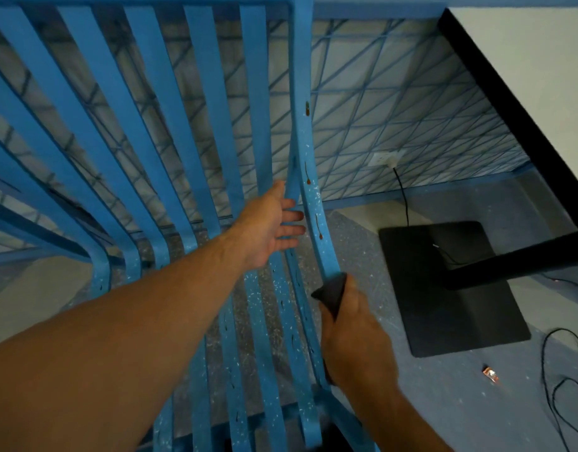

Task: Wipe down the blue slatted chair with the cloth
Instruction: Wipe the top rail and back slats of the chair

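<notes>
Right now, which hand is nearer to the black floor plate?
Right. The right hand, holding the cloth, is left of the floor plate; the left hand is farther left.

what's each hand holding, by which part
The right hand grips the dark cloth around its bunched middle, pressed on the right edge of the blue slatted chair. The left hand holds nothing, open against it.

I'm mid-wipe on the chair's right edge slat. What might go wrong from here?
1. Reddish-brown drips run down the edge slat above the cloth, gripped in the right hand; one pass may only smear them.
2. The left hand, open against the neighbouring slats, may lie in the stroke's path.
3. A loose cable loops on the floor nearby: possible trip hazard.
</notes>
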Available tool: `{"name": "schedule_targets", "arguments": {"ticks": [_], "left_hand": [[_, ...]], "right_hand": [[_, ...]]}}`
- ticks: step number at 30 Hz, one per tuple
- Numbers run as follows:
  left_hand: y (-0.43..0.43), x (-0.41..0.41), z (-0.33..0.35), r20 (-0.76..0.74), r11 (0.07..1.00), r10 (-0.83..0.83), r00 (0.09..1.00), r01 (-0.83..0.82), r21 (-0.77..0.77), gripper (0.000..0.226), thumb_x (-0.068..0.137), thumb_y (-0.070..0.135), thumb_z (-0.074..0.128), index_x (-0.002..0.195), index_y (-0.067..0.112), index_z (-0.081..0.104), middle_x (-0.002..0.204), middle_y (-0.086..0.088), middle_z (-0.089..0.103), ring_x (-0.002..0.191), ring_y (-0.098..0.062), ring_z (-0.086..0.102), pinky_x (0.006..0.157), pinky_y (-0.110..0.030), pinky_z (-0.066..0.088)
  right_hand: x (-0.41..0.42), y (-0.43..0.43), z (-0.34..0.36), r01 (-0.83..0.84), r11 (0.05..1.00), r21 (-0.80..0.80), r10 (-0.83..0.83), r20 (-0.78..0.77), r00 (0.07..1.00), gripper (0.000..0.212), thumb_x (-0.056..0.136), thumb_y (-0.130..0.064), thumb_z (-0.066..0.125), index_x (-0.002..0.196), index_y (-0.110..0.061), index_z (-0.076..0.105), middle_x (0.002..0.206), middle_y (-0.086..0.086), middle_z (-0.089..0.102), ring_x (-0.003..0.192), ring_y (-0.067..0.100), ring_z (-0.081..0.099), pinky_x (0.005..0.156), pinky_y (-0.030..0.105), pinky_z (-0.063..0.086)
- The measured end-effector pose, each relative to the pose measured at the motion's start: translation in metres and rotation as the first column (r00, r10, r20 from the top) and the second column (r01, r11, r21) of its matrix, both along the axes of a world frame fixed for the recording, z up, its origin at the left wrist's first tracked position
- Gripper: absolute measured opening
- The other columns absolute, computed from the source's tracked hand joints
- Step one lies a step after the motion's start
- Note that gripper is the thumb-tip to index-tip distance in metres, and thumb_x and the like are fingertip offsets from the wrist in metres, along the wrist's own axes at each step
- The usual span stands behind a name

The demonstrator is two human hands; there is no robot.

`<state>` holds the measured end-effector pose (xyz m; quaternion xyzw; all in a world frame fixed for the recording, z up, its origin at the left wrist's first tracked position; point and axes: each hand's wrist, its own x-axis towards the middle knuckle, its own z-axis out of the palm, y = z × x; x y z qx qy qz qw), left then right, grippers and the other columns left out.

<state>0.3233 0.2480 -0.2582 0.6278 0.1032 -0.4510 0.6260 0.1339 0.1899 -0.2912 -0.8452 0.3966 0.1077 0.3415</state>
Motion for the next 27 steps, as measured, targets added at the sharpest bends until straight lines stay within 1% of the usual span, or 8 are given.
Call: {"name": "schedule_targets", "arguments": {"ticks": [3,6,11,14,17,19,24,27], "left_hand": [[-0.008,0.001,0.001,-0.013,0.999,0.024,1.0,-0.025,-0.027,0.06,0.1,0.056,0.029,0.129,0.009,0.053,0.109,-0.009,0.068,0.1,-0.026,0.066,0.098,-0.046,0.048],[-0.015,0.002,0.0,-0.009,0.999,0.033,0.999,-0.033,-0.028,0.057,0.099,0.057,0.029,0.115,0.012,0.06,0.108,-0.01,0.07,0.1,-0.026,0.067,0.097,-0.044,0.048],[-0.019,0.006,-0.001,0.006,0.997,0.071,0.997,-0.071,0.025,0.064,0.098,0.06,0.029,0.112,0.008,0.064,0.102,-0.011,0.074,0.097,-0.025,0.07,0.093,-0.042,0.052],[-0.022,0.011,0.002,-0.034,0.991,0.135,0.99,-0.134,0.024,0.069,0.098,0.062,0.027,0.122,0.006,0.06,0.109,-0.013,0.071,0.099,-0.028,0.069,0.091,-0.042,0.053],[-0.025,0.015,0.005,-0.039,0.982,0.186,0.982,-0.184,0.041,0.07,0.097,0.063,0.028,0.123,0.006,0.058,0.108,-0.014,0.071,0.1,-0.029,0.068,0.094,-0.043,0.051],[-0.027,0.014,0.006,-0.04,0.978,0.205,0.978,-0.203,0.041,0.069,0.097,0.063,0.029,0.121,0.005,0.06,0.107,-0.014,0.072,0.1,-0.028,0.068,0.096,-0.044,0.05],[-0.024,0.015,0.007,-0.025,0.975,0.222,0.975,-0.221,0.04,0.068,0.098,0.062,0.029,0.123,0.006,0.058,0.112,-0.013,0.07,0.101,-0.027,0.067,0.094,-0.041,0.05],[-0.019,0.019,0.005,-0.011,0.97,0.243,0.97,-0.242,0.03,0.069,0.098,0.061,0.027,0.129,0.006,0.055,0.114,-0.011,0.068,0.105,-0.026,0.065,0.098,-0.043,0.047]], "right_hand": [[-0.005,-0.002,0.0,-0.023,0.999,0.035,0.024,-0.028,0.999,0.051,0.094,-0.057,0.042,0.136,-0.037,0.024,0.107,-0.01,0.057,0.087,0.011,0.063,0.078,0.041,0.059],[0.017,-0.014,0.004,0.036,0.991,0.127,-0.035,-0.015,0.999,0.035,0.095,-0.056,0.045,0.12,-0.031,0.041,0.09,-0.008,0.06,0.077,0.008,0.063,0.072,0.035,0.058],[0.078,-0.029,0.003,0.026,0.997,0.078,-0.032,0.072,0.997,0.045,0.094,-0.067,0.03,0.1,-0.026,0.05,0.084,-0.001,0.062,0.076,0.018,0.064,0.073,0.043,0.058],[0.081,-0.027,-0.002,-0.015,0.998,0.054,0.007,0.143,0.99,0.045,0.097,-0.06,0.032,0.123,-0.025,0.043,0.101,0.002,0.062,0.086,0.022,0.065,0.076,0.047,0.057],[0.052,-0.022,-0.005,-0.185,0.983,0.002,0.183,0.146,0.972,0.06,0.101,-0.045,0.036,0.152,-0.026,0.011,0.134,0.004,0.047,0.107,0.023,0.059,0.088,0.049,0.054],[0.039,-0.021,-0.003,-0.252,0.968,-0.005,0.251,0.119,0.961,0.069,0.102,-0.039,0.039,0.155,-0.023,-0.003,0.14,0.004,0.041,0.111,0.023,0.057,0.089,0.046,0.053],[0.072,-0.042,-0.001,-0.126,0.974,0.187,0.107,0.107,0.988,0.049,0.098,-0.053,0.039,0.129,-0.016,0.044,0.1,0.001,0.061,0.078,0.016,0.061,0.064,0.035,0.053],[0.108,-0.051,0.001,-0.066,0.977,0.203,0.04,0.127,0.991,0.06,0.095,-0.065,0.033,0.108,-0.011,0.056,0.084,0.0,0.061,0.065,0.012,0.057,0.053,0.026,0.042]]}}
